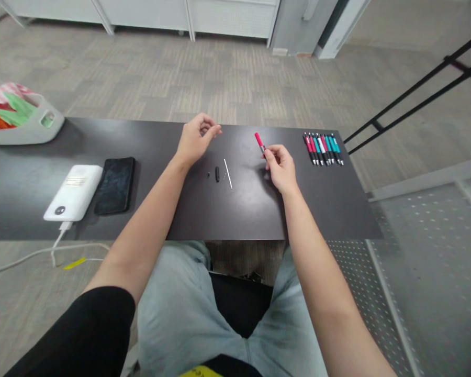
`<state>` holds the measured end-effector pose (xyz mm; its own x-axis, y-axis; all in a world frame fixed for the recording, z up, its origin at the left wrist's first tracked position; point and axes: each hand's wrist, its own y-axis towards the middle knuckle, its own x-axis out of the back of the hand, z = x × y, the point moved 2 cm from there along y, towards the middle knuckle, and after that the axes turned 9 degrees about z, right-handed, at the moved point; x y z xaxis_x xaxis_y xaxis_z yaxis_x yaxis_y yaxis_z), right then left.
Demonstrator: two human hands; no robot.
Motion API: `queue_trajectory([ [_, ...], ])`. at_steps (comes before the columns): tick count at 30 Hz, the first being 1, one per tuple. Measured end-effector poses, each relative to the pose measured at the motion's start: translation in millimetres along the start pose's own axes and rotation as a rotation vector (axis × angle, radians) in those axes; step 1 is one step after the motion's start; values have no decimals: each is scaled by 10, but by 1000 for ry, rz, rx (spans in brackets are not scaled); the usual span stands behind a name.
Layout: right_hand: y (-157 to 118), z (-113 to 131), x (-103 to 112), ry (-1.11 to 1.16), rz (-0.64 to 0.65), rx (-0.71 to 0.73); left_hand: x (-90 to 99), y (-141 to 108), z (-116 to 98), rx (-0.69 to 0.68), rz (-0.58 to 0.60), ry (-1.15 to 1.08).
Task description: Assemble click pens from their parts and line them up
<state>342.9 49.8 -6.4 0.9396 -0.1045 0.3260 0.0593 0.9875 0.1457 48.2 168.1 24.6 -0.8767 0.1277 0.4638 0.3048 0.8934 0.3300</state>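
Observation:
My right hand (280, 166) pinches a red pen barrel (259, 140) by its lower end, with the red part pointing up and away to the left. Above the table's far edge, my left hand (199, 137) is closed, thumb against the curled fingers; anything between them is too small to make out. Loose pen parts lie between my hands: a slim silver refill (228, 174), a short black grip sleeve (217, 174), a tiny spring-like piece (225, 176) and a small dark piece (209, 174).
Several red, teal and white pens (322, 149) lie in a row at the dark table's (251, 220) right. To the left are a black phone (115, 185), a white power bank (74, 192) with a cable (57, 243), and a white basket (49, 123) of coloured cloth-like items.

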Motion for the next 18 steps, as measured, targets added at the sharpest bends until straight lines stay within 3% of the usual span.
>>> queue_trajectory([
  [4,94,-94,56,57,-49,-14,23,-32,241,14,-63,-6],
  [8,401,-169,31,196,-106,-21,33,-34,413,3,-67,24],
  [13,883,-157,-169,314,-70,-3,9,2,482,31,-34,-72],
  [18,960,-153,-328,188,18,16,-27,30,484,73,-54,-182],
])
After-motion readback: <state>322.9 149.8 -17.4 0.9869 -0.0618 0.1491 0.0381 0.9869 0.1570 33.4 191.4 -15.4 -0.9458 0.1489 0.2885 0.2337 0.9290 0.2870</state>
